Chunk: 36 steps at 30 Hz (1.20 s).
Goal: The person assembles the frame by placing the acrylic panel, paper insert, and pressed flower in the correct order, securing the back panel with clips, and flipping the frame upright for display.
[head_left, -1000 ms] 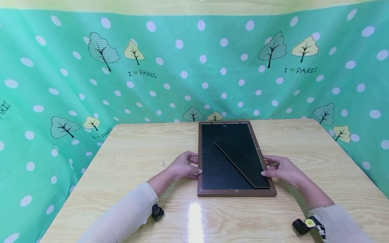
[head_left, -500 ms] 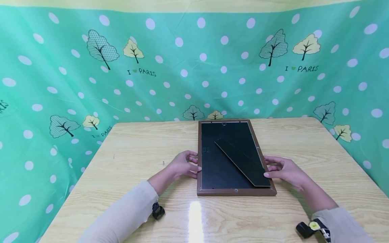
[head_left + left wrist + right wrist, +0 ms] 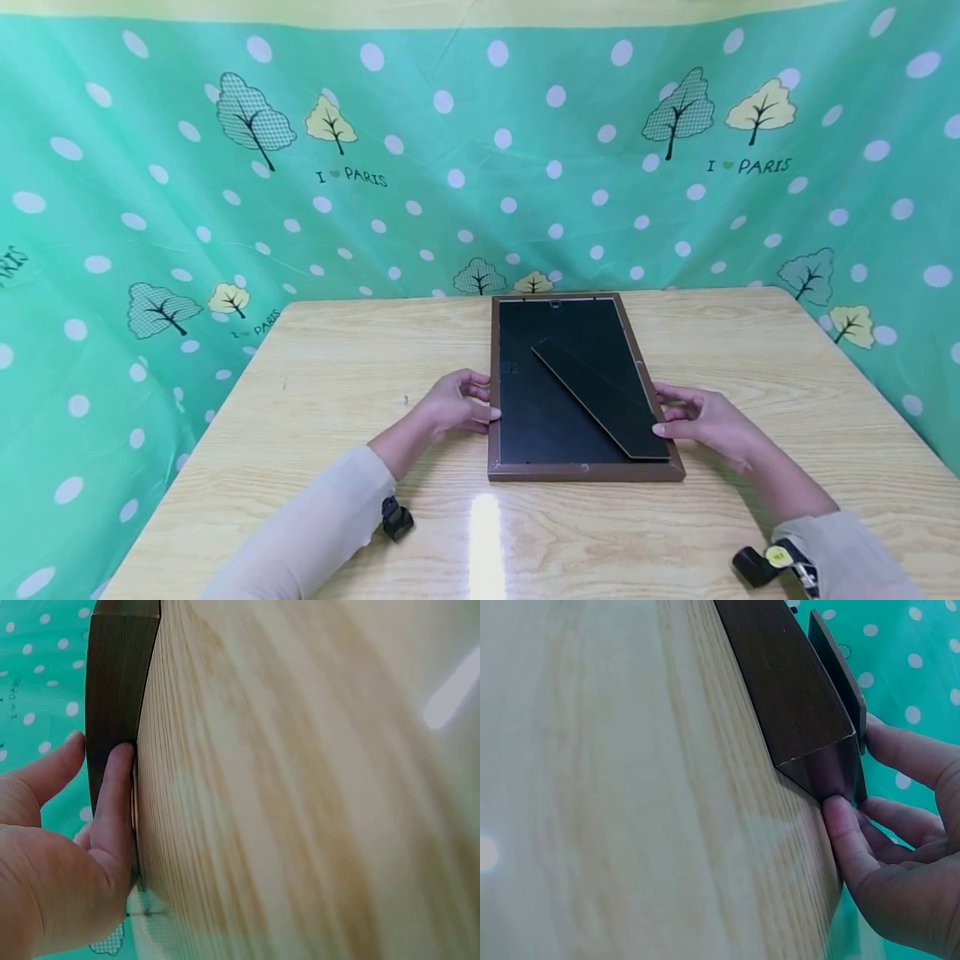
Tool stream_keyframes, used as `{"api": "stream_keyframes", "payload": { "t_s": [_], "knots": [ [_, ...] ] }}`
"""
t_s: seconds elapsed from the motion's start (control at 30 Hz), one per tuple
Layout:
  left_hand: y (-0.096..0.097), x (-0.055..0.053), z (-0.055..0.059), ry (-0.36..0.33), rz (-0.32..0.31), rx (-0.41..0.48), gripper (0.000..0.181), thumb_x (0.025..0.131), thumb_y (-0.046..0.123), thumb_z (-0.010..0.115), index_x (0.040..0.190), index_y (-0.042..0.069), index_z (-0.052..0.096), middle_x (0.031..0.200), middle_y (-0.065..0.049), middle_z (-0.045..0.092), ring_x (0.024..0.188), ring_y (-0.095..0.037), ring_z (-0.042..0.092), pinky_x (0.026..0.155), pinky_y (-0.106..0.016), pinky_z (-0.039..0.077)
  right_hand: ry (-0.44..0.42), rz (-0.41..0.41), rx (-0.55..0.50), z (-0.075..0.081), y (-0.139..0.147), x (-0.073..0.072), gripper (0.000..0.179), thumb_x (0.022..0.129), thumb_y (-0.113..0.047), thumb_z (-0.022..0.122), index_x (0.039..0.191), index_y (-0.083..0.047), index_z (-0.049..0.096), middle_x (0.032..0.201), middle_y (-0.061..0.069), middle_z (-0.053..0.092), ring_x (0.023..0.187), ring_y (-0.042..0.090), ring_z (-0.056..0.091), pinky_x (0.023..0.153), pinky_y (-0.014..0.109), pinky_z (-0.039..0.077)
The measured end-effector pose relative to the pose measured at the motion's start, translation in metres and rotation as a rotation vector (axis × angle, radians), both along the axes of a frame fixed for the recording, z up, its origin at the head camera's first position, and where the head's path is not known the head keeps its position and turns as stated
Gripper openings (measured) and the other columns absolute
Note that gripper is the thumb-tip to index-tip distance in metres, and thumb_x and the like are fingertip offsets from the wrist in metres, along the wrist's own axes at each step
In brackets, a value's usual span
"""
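Note:
A picture frame lies back side up on the table, with a brown wooden border and a black backing board. A black easel leg slants across its back, down to the lower right corner. My left hand holds the left border, thumb at the upper edge and fingers along the side; the left wrist view shows the little finger against the brown side. At the right border, my right hand grips the frame low down, its thumb by the leg's wide end. In the right wrist view, fingers touch the frame's side.
The light wood table stretches around the frame, with a bright glare streak in front. A green dotted curtain hangs behind the far edge and down both sides. Black wrist cameras sit on both wrists.
The right thumb has slid slightly outward, from over the easel leg toward the border. The left thumb has crept a little farther up the left border. The frame lies nearly where it was.

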<state>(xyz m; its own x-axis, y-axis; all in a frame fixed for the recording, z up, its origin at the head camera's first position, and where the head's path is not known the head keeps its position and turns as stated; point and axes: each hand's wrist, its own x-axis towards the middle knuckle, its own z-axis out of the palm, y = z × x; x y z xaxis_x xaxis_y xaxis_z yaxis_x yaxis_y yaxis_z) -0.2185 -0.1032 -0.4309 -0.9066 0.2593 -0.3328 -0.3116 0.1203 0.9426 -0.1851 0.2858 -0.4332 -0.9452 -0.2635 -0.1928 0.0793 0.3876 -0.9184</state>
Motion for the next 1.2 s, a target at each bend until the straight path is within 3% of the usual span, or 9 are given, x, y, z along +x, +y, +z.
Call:
{"api": "stream_keyframes", "payload": {
  "t_s": [0.23, 0.47, 0.63, 0.87, 0.97, 1.07, 1.2],
  "knots": [
    [0.008, -0.001, 0.002, 0.02, 0.036, -0.067, 0.062, 0.072, -0.013, 0.079, 0.125, -0.002, 0.049, 0.106, -0.018, 0.051, 0.07, -0.026, 0.066, 0.066, -0.043, 0.059, 0.003, 0.005, 0.021, 0.002, 0.002, 0.0, 0.078, 0.084, -0.015, 0.078, 0.147, 0.004, 0.036, 0.125, 0.02, 0.054, 0.101, 0.023, 0.05, 0.078, 0.023, 0.049],
    [0.022, 0.003, 0.008, 0.086, 0.064, -0.232, 0.06, 0.067, -0.013, 0.081, 0.115, 0.002, 0.048, 0.083, -0.01, 0.051, 0.061, -0.021, 0.059, 0.056, -0.036, 0.058, -0.008, 0.015, 0.034, 0.005, 0.002, 0.002, 0.078, 0.084, -0.014, 0.077, 0.147, 0.004, 0.035, 0.115, 0.018, 0.057, 0.099, 0.023, 0.049, 0.076, 0.023, 0.049],
    [0.023, 0.003, 0.008, 0.089, 0.079, -0.242, 0.058, 0.068, -0.016, 0.079, 0.113, 0.004, 0.048, 0.079, -0.007, 0.048, 0.059, -0.02, 0.055, 0.053, -0.034, 0.057, -0.008, 0.012, 0.037, 0.005, 0.001, 0.002, 0.078, 0.085, -0.015, 0.077, 0.148, 0.005, 0.034, 0.115, 0.018, 0.056, 0.098, 0.022, 0.05, 0.076, 0.023, 0.049],
    [0.002, 0.01, 0.004, 0.114, -0.015, -0.204, 0.069, 0.074, -0.001, 0.083, 0.133, 0.0, 0.048, 0.098, -0.013, 0.057, 0.081, -0.022, 0.06, 0.072, -0.033, 0.057, -0.006, 0.007, 0.035, 0.005, -0.006, 0.001, 0.079, 0.085, -0.016, 0.077, 0.148, 0.005, 0.033, 0.127, 0.022, 0.052, 0.103, 0.025, 0.049, 0.077, 0.022, 0.049],
    [-0.004, 0.021, 0.007, 0.166, -0.089, -0.274, 0.078, 0.073, 0.007, 0.086, 0.139, -0.002, 0.046, 0.107, -0.011, 0.059, 0.093, -0.021, 0.058, 0.082, -0.032, 0.054, 0.006, 0.02, 0.034, 0.005, -0.009, 0.002, 0.08, 0.085, -0.018, 0.077, 0.148, 0.005, 0.033, 0.133, 0.024, 0.049, 0.106, 0.028, 0.048, 0.078, 0.022, 0.05],
    [0.0, 0.032, 0.009, 0.279, -0.187, -0.357, 0.081, 0.071, 0.017, 0.089, 0.139, 0.0, 0.048, 0.109, -0.006, 0.062, 0.096, -0.02, 0.059, 0.083, -0.034, 0.053, 0.018, 0.015, 0.055, 0.006, -0.01, 0.004, 0.08, 0.085, -0.018, 0.077, 0.148, 0.005, 0.033, 0.134, 0.025, 0.048, 0.107, 0.03, 0.049, 0.078, 0.022, 0.05],
    [0.011, 0.041, 0.006, 0.389, -0.198, -0.506, 0.088, 0.066, 0.035, 0.092, 0.139, 0.009, 0.05, 0.108, -0.005, 0.056, 0.094, -0.019, 0.055, 0.08, -0.035, 0.052, 0.018, 0.012, 0.068, 0.007, -0.01, 0.005, 0.08, 0.085, -0.019, 0.077, 0.148, 0.005, 0.033, 0.134, 0.025, 0.048, 0.106, 0.029, 0.05, 0.078, 0.022, 0.051]
  ]
}}
